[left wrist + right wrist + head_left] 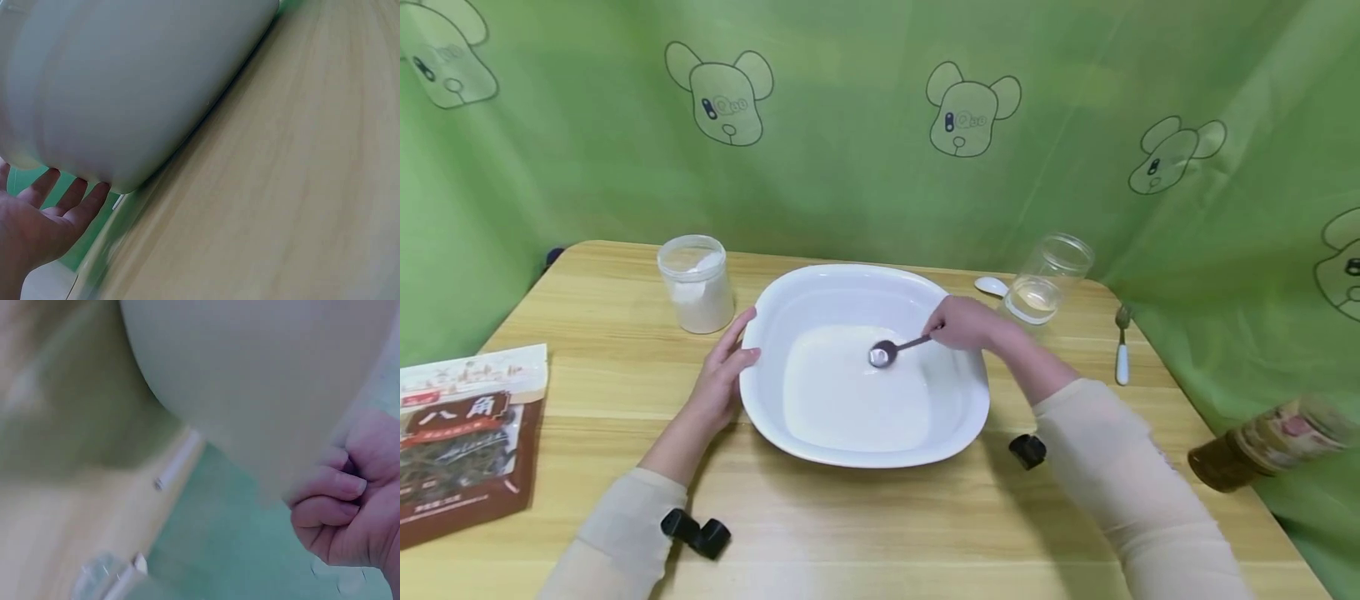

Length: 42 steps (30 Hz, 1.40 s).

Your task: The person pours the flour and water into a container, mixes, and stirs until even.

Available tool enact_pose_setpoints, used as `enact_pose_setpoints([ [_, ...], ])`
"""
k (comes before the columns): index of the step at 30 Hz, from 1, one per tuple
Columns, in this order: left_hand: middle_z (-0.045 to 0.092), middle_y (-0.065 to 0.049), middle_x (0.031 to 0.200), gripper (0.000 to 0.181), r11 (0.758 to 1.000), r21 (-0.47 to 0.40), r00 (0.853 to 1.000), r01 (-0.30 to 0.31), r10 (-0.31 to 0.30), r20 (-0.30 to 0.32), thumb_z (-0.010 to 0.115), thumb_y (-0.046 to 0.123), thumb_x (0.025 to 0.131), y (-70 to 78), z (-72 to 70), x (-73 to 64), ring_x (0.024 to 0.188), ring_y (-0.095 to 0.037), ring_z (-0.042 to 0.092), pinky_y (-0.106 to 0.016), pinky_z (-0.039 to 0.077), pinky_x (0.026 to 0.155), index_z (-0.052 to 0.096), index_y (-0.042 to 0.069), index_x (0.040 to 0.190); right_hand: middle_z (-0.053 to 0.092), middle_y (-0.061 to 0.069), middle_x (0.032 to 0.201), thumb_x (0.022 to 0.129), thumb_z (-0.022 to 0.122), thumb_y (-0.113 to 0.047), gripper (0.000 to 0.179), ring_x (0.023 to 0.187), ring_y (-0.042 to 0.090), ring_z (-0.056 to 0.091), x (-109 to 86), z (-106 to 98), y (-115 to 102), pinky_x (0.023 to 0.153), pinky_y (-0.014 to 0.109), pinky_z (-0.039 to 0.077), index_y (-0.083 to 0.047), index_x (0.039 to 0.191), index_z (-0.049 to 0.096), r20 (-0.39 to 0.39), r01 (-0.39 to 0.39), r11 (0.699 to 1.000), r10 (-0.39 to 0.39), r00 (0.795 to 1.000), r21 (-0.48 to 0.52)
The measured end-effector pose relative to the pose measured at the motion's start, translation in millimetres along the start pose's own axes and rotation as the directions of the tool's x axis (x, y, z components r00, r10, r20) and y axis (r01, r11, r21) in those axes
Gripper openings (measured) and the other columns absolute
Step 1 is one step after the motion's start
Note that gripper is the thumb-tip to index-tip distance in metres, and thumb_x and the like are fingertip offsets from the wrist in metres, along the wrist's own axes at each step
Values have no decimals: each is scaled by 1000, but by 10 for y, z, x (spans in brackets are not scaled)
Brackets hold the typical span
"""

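Observation:
A wide white basin [865, 281] stands in the middle of the wooden table. At its left rim my left hand [718, 375] holds on, thumb over the edge. The left wrist view shows the fingers of that hand [56, 219] against the basin's outer wall. Over the basin's right side, my right hand [962, 323] grips the handle of a small metal spoon [883, 353]. The spoon's bowl is inside the basin, over a bright white bottom; whether that is liquid or bare basin I cannot tell. In the right wrist view the fingers [325, 512] are curled and the spoon is hidden.
Behind the left hand stands an open clear jar [700, 292] of white powder. A clear jar [1047, 279] with some clear liquid and a white spoon [992, 286] are back right. Farther right are a white-handled fork [1122, 346] and a dark-capped bottle [1270, 442]. A star anise bag [467, 442] lies left.

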State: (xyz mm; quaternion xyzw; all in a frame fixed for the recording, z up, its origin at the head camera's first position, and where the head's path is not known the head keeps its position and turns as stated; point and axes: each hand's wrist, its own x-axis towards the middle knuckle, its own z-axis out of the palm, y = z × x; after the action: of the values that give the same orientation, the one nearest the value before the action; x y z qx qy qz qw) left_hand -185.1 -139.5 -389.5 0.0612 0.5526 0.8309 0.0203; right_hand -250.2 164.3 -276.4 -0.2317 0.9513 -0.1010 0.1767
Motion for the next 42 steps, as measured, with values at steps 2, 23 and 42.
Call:
enact_pose_setpoints([
  [2,33,-14,128,58,1000,-1,1000,-3,3,0,42,3,82,4,-6,-6,100,-26,47,-33,49,73,27,18,136,63,7,82,80,49,-3,22,63,14,48,-93,-70,71,57,25,42,-3,91,67,70,44,999,-44,997,2],
  [23,27,-17,134,59,1000,-16,1000,-15,15,18,43,4,82,-37,17,-26,106,-26,44,-34,45,81,24,15,137,62,12,80,83,52,-6,21,49,9,35,301,521,-376,47,19,32,-7,98,66,-35,189,920,-188,981,342],
  [42,32,-15,130,58,1000,10,1000,-2,2,3,43,3,82,11,11,-16,101,-26,47,-32,49,74,27,16,136,62,7,78,81,50,-1,21,54,11,39,-175,-30,156,53,23,36,-1,91,67,60,125,985,-133,989,122],
])
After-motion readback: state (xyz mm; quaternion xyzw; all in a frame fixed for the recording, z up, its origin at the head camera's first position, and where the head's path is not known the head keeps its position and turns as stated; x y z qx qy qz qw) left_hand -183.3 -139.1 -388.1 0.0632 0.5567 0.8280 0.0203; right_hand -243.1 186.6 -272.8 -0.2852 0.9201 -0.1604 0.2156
